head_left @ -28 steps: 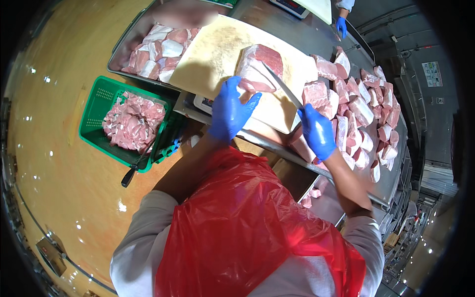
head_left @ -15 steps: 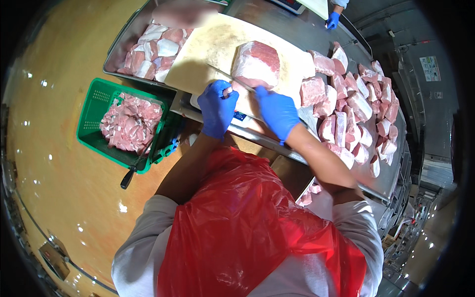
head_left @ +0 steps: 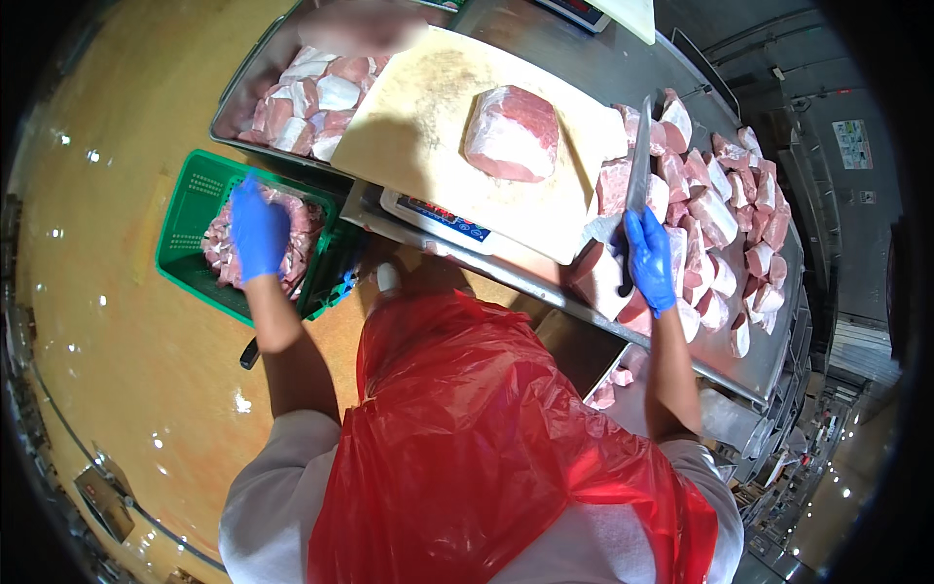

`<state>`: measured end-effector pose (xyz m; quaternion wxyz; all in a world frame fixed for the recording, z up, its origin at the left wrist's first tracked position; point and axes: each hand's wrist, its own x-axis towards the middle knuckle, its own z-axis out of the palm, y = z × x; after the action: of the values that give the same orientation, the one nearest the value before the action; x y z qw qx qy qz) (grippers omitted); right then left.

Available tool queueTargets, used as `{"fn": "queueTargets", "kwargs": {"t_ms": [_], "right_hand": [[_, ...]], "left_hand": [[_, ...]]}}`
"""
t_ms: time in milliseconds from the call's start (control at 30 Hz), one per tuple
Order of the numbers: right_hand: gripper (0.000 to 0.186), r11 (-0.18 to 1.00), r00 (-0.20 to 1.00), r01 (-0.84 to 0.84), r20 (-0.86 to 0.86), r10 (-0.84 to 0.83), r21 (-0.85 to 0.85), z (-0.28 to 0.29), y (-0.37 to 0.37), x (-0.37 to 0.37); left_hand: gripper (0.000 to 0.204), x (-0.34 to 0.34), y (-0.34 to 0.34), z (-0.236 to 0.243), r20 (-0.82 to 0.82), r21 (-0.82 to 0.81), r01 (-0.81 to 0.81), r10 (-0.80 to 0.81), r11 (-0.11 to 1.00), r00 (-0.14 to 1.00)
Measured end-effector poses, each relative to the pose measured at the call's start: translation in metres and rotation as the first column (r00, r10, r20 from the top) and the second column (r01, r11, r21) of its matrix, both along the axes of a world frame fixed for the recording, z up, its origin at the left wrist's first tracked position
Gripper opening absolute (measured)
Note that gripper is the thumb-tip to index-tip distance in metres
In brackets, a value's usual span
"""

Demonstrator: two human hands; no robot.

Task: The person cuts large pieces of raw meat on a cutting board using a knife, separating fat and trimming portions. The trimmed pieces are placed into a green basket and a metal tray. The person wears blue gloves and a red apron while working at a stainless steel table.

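Note:
My left hand (head_left: 259,234), in a blue glove, hangs over a green basket (head_left: 185,219) of pale pink meat trimmings (head_left: 224,251). Its fingers point away from me, slightly blurred, with nothing visible in them. In my gloved right hand (head_left: 650,261) is a long knife (head_left: 638,165), its blade pointing away from me above the meat at the right. Part of the dark handle shows below the hand. One large trimmed block of pork (head_left: 512,133) sits on the cutting board (head_left: 418,117). Beside my right hand, another piece of pork (head_left: 601,280) rests by the table's front edge.
Many cut pork blocks (head_left: 715,216) cover the steel table (head_left: 545,44) at the right. A metal tub (head_left: 226,117) at the far left holds more pieces. Below the board's front edge is a scale (head_left: 438,222). A dark-handled tool (head_left: 249,354) leans from the basket.
My left hand has moved from the board to over the basket. My right hand has swung right with the knife, its blade now pointing away. The other person's gloved hand has left view.

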<state>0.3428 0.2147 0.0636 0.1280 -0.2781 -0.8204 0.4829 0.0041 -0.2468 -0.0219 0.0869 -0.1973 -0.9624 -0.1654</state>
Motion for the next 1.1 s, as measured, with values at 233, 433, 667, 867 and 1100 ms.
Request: {"fn": "queueTargets", "kwargs": {"t_ms": [233,433,667,867,1100], "right_hand": [[0.034,0.730,0.932,0.041,-0.237,-0.274,-0.683,-0.003,-0.075,-0.078],[0.029,0.525,0.906,0.060,-0.174,-0.385,-0.849,-0.011,-0.109,-0.086],[0.029,0.527,0.845,0.044,-0.250,-0.473,-0.849,-0.016,-0.109,-0.122],[0.030,0.792,0.760,0.057,-0.488,-0.429,-0.608,0.045,-0.036,-0.139],[0.029,0.996,0.996,-0.037,0.074,0.044,-0.082,0.030,-0.117,-0.099]], "left_hand": [[0.031,-0.023,0.219,0.078,-0.183,0.701,0.601,-0.717,0.384,0.672],[0.047,-0.019,0.298,0.069,0.186,0.732,0.476,-0.815,0.487,0.549],[0.043,-0.037,0.293,-0.004,-0.231,0.442,0.805,-0.817,0.395,0.528],[0.017,0.019,0.190,0.010,0.399,0.854,0.057,-0.721,0.517,0.567],[0.026,0.093,0.152,0.039,0.350,0.852,-0.106,-0.407,0.513,0.844]]}}
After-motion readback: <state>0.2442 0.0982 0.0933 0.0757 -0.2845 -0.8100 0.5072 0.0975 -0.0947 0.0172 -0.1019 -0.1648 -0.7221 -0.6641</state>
